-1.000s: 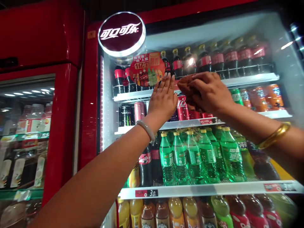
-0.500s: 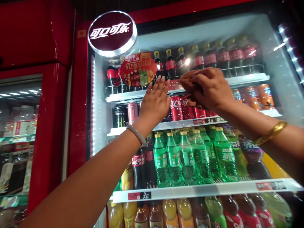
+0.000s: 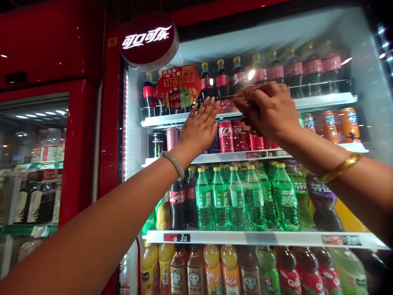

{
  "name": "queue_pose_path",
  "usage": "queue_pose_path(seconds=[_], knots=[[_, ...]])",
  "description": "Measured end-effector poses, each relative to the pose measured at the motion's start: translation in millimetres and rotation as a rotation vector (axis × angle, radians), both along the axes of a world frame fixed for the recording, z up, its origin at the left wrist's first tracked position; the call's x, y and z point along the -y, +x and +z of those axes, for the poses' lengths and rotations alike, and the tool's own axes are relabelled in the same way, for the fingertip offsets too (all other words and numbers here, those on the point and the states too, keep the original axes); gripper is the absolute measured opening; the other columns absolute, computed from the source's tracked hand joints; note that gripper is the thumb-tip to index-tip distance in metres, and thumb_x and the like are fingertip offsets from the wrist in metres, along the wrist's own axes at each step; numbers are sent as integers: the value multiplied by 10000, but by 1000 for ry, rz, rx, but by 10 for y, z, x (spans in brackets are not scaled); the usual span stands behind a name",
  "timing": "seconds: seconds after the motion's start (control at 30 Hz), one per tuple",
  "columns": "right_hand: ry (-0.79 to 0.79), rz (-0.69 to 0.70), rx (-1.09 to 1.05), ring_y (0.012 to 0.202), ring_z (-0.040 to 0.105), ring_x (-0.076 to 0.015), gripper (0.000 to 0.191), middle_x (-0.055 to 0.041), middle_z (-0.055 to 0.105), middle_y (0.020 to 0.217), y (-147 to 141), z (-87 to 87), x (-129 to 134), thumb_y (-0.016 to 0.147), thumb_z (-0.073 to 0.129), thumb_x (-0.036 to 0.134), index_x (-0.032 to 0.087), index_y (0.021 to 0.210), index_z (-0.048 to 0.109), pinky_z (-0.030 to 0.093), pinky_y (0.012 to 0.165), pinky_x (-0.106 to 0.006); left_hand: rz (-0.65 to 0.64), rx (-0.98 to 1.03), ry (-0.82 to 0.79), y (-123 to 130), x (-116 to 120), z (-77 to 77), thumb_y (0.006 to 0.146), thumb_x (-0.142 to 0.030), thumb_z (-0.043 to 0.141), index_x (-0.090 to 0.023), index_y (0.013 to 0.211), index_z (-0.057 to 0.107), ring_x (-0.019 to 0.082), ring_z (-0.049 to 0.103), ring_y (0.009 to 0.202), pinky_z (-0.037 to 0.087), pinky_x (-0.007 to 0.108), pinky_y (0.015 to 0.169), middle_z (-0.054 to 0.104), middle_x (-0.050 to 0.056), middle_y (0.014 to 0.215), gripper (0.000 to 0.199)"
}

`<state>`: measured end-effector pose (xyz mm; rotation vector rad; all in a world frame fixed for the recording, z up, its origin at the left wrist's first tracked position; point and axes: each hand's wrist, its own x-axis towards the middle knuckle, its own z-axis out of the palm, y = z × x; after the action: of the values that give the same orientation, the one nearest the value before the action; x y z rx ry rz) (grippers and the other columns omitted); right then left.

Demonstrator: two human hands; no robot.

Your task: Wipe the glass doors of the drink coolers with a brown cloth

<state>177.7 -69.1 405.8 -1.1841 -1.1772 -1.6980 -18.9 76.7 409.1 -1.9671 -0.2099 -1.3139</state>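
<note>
My left hand [image 3: 201, 125], a grey bangle on its wrist, lies flat with fingers stretched out against the glass door of a lit drinks fridge. To its right, my right hand [image 3: 272, 108] is closed on a bunched brown cloth [image 3: 244, 100] at the glass; a gold bangle circles that wrist. The fingers partly hide the cloth. Behind the hands stand red cola cans [image 3: 226, 137] and, on the shelf above, cola bottles [image 3: 222, 78]. A round red promotional sign [image 3: 179, 87] shows just up and left of my left hand.
Green soda bottles [image 3: 220, 200] line the shelf below the cans, with assorted juice bottles [image 3: 213, 270] at the bottom. A round illuminated sign [image 3: 149, 43] juts out at the door's top left. Another red fridge [image 3: 78, 164] stands on the left.
The view has shifted slightly, showing more of the left fridge and the bottom bottles. Both hands keep nearly the same place against the glass, the right still gripping the cloth.
</note>
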Motion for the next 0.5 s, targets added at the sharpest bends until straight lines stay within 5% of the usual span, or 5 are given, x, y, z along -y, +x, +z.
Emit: queue_pose_path(seconds=[0.13, 0.27, 0.37, 0.5], knots=[[-35, -23, 41, 1229, 543, -379, 265, -157, 620, 1342, 78, -255, 39, 905, 603, 232, 212, 1155, 691, 503, 1019, -608, 5, 21, -39, 183, 250, 76, 1006, -237, 324, -218, 1693, 271, 161, 138, 1687, -7, 410, 1395, 228, 20, 1804, 690], [-187, -37, 167, 1232, 537, -327, 231, -136, 627, 1348, 187, -75, 139, 914, 582, 239, 208, 1115, 691, 474, 1077, -551, 75, 133, -215, 590, 577, 208, 1009, -202, 244, -58, 1687, 236, 193, 117, 1693, 49, 387, 1398, 189, 84, 1813, 693], [-58, -44, -20, 1216, 534, -349, 267, -184, 617, 1316, 426, -9, 329, 908, 589, 228, 183, 1149, 694, 469, 1035, -568, 71, 137, -208, 912, 724, 221, 1012, -205, 253, -60, 1694, 218, 232, 94, 1697, 63, 436, 1401, 184, 92, 1816, 698], [27, -71, -116, 1242, 512, -395, 260, -209, 590, 1358, 604, -280, 429, 918, 580, 234, 189, 1153, 682, 478, 1005, -578, 26, 118, -98, 1199, 797, 83, 997, -158, 241, -76, 1694, 221, 219, 83, 1697, -4, 437, 1399, 222, 81, 1808, 701]])
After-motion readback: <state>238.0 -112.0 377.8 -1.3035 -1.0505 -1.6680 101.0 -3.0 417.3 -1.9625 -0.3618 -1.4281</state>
